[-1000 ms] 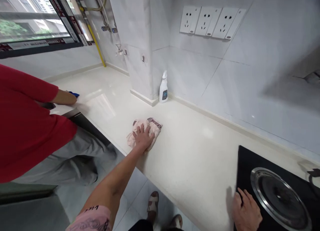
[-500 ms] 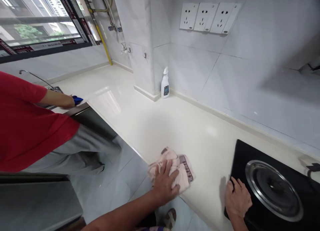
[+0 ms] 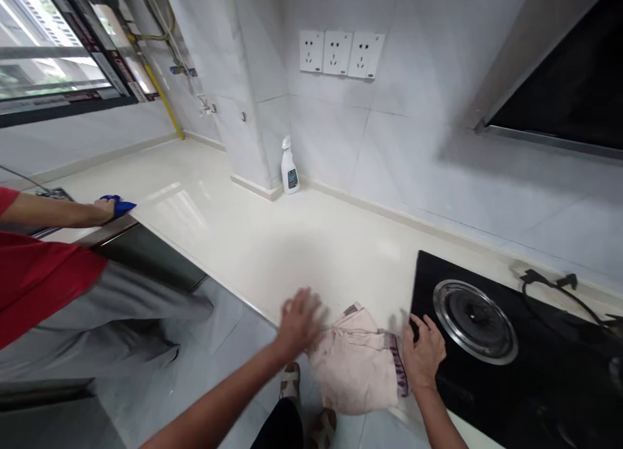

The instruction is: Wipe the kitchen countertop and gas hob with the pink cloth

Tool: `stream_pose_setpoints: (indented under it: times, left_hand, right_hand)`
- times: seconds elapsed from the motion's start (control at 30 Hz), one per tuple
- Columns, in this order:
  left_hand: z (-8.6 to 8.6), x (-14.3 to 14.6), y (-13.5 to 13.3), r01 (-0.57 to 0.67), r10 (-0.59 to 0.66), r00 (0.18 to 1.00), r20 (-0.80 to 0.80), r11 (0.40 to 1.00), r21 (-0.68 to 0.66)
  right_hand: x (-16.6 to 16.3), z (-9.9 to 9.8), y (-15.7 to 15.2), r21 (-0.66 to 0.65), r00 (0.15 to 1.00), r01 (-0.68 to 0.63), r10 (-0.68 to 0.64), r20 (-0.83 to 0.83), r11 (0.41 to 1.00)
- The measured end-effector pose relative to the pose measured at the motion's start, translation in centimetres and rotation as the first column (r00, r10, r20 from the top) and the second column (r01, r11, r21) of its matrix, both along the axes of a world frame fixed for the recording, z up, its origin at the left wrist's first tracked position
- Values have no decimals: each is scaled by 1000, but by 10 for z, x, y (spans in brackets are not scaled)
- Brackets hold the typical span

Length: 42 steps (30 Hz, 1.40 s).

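Pale pink fabric cloth [image 3: 357, 374], markings on purple band [image 3: 399, 361] illegible: overhanging front edge, white counter [image 3: 263, 254]. Left hand [image 3: 300, 326]: blurred, open, beside cloth. Right hand [image 3: 423, 350]: loosely open, left edge, black flat cooktop [image 3: 491, 397]. White plastic spray bottle [image 3: 289, 167]: rear edge, label unreadable.

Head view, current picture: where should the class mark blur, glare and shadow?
In the head view, the left hand is blurred, the right hand crisper; in the head view, pale glare streaks the countertop; also in the head view, shadow darkens the wall beside the black panel.
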State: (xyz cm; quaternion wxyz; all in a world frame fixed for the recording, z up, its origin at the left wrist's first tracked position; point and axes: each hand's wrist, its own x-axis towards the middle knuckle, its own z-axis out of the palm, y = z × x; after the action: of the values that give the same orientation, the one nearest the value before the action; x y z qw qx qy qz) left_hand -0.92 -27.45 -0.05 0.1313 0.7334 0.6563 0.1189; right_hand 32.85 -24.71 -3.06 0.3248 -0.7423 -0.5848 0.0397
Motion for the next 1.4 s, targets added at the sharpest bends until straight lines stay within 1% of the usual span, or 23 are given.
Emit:
stream_pose_setpoints:
  times: [0.03,0.07,0.1,0.17,0.2,0.27,0.3,0.37,0.5,0.57,0.67,0.73,0.87,0.93,1.03,1.1,1.13,1.17,1.23,1.3,1.33,1.37,1.4]
  left_hand:
    - [6,-24,15,-113,111,991,-78,993,-24]
    - [12,-47,28,-220,211,965,-154,975,-42]
    - [16,-66,40,-276,266,948,-178,960,-39]
    - [19,-93,56,-349,336,921,-199,936,-37]
    - [18,-101,61,-372,358,912,-202,927,-39]
    - [10,-108,64,-413,399,892,-213,911,-22]
    - [5,-108,64,-426,415,883,-220,905,-6]
    - [-3,-108,63,-437,431,871,-236,899,29]
    - [-7,-109,64,-419,414,874,-255,907,38]
    - [-6,-110,66,-421,415,872,-259,906,34]
    - [-7,-111,68,-425,420,868,-264,904,41]
    - [-8,-111,69,-415,412,873,-262,909,45]
    - [-5,-111,70,-398,387,887,-251,918,10]
    - [1,-110,74,-411,395,890,-226,911,-25]
    - [13,-105,84,-465,448,878,-170,881,-82]
    - [19,-99,90,-509,493,857,-149,855,-98]
    - [20,-96,92,-523,509,849,-143,847,-95]
    - [21,-93,93,-531,518,845,-136,843,-85]
    - [21,-88,92,-532,523,843,-123,846,-48]
    - [19,-85,90,-527,522,844,-122,850,-6]
    - [18,-84,89,-523,520,845,-127,852,8]
    - [18,-84,88,-521,518,845,-135,853,16]
    - [17,-84,87,-517,514,846,-144,856,20]
  right_hand:
    - [-15,5,-9,-5,999,-48,48,14,999]
    - [-33,10,-19,-34,990,-138,140,37,990]
    - [-54,14,-30,-97,969,-236,242,56,967]
    - [-95,22,-51,-290,881,-432,468,65,854]
    - [-112,24,-60,-386,815,-512,576,64,768]
    - [-134,29,-69,-491,738,-563,672,64,665]
    - [-138,31,-71,-517,715,-572,696,65,637]
    - [-136,36,-70,-528,699,-577,711,75,623]
    - [-109,36,-73,-523,693,-577,715,93,627]
    - [-87,29,-82,-512,716,-556,690,107,655]
    - [-48,13,-106,-478,747,-516,647,157,711]
    - [-20,5,-125,-473,758,-492,627,180,731]
    - [29,2,-158,-478,853,-362,491,176,800]
    - [47,4,-170,-443,900,-339,424,106,830]
    - [62,7,-178,-301,946,-326,306,-111,897]
    - [60,12,-176,-203,941,-205,136,-311,957]
    - [55,16,-172,-189,904,-120,29,-426,975]
    - [49,22,-168,-200,833,-38,-79,-548,979]
    - [31,35,-157,-247,593,33,-218,-775,969]
    - [14,48,-144,-238,316,5,-227,-921,971]
    - [8,53,-138,-206,207,-10,-200,-958,978]
    - [6,56,-132,-170,133,-14,-166,-977,985]
    - [6,58,-125,-134,98,-4,-133,-986,991]
